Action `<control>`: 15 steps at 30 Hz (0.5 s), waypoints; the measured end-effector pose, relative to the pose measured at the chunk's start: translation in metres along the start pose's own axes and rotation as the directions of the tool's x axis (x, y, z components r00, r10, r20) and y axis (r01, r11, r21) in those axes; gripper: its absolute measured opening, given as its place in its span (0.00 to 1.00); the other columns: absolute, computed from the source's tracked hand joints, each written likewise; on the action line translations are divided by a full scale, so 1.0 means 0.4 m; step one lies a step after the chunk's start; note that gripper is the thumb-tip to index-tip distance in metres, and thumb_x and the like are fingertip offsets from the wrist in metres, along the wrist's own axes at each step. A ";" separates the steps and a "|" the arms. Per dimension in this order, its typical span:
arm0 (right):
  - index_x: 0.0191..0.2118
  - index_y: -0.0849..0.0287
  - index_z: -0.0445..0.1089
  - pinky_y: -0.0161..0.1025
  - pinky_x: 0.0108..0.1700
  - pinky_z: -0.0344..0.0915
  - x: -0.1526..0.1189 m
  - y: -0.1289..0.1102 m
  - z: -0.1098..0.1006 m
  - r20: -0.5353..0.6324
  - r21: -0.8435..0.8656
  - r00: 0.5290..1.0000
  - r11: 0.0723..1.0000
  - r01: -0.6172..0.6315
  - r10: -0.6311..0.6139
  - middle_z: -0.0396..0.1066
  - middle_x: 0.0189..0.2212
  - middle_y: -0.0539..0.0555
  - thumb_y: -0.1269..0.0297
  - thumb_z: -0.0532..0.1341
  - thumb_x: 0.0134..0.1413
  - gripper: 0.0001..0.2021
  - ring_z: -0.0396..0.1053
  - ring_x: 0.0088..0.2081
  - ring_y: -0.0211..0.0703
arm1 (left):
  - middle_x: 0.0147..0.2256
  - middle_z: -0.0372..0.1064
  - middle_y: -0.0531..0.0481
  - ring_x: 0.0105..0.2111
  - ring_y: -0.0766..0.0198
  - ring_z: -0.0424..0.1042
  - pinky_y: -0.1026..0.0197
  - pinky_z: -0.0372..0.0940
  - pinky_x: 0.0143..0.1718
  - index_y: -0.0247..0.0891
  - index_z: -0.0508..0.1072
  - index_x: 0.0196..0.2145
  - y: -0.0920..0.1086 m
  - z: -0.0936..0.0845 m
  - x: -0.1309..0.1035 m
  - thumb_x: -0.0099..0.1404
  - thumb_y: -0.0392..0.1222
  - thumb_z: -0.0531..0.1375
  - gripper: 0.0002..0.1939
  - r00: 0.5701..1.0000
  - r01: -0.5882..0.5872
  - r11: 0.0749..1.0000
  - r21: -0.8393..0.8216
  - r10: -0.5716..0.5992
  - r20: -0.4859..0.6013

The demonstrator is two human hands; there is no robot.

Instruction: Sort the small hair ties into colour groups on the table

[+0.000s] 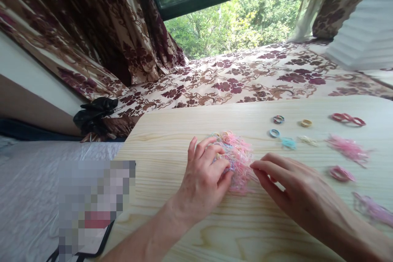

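Note:
A loose pile of thin bands (241, 151), mostly pink with some blue and yellow, lies on the wooden table (159, 139). My left hand (205, 168) rests on the pile's left side, fingers bent and apart, thumb and index finger at the bands. At the pile's right edge is my right hand (285, 176), its thumb and fingertips pinched together; what they hold, if anything, is too small to make out. Further right are a pink bunch (350, 149), a pink coil (341, 173) and a purple bunch (374, 208).
Toward the back right lie red rings (348, 119), a yellow ring (306, 123), a multicoloured ring (278, 119), a blue ring (274, 133), a blue bunch (288, 143) and a pale yellow bunch (308, 141). A blurred-out device (95, 213) is at the left edge.

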State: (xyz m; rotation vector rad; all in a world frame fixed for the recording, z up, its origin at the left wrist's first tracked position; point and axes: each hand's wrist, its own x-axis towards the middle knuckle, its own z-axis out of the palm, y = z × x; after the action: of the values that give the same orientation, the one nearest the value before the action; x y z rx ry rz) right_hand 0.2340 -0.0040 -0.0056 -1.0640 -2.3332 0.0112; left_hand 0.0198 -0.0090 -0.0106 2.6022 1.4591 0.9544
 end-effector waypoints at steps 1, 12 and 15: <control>0.34 0.58 0.71 0.35 0.28 0.63 0.000 0.000 0.000 -0.002 0.001 1.000 1.000 0.002 -0.002 0.70 0.26 0.51 0.69 0.52 0.65 0.12 0.69 0.26 0.38 | 0.44 0.73 0.48 0.57 0.52 0.63 0.38 0.48 0.64 0.39 0.74 0.33 0.000 0.000 0.000 0.64 0.34 0.60 0.03 1.000 0.000 1.000 0.001 0.000 -0.003; 0.36 0.58 0.72 0.34 0.28 0.64 0.000 -0.005 -0.005 -0.014 0.053 1.000 0.998 -0.014 0.015 0.71 0.28 0.52 0.70 0.52 0.65 0.11 0.70 0.27 0.37 | 0.41 0.72 0.47 0.55 0.52 0.64 0.41 0.57 0.61 0.39 0.75 0.31 0.012 -0.012 0.008 0.62 0.32 0.62 0.04 0.993 0.016 0.984 -0.178 -0.036 -0.113; 0.38 0.58 0.71 0.34 0.29 0.65 0.001 -0.009 -0.004 -0.003 0.112 1.000 0.994 -0.013 0.013 0.72 0.30 0.52 0.70 0.54 0.65 0.09 0.71 0.29 0.37 | 0.40 0.71 0.46 0.54 0.52 0.65 0.43 0.61 0.59 0.39 0.75 0.31 0.017 -0.014 0.011 0.62 0.32 0.62 0.04 0.992 0.019 0.969 -0.246 -0.049 -0.120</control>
State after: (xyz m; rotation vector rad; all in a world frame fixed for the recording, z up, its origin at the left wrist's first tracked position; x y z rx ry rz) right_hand 0.2322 -0.0064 -0.0031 -1.0222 -2.2934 0.1437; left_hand 0.0239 -0.0109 -0.0019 2.3738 1.3090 1.2270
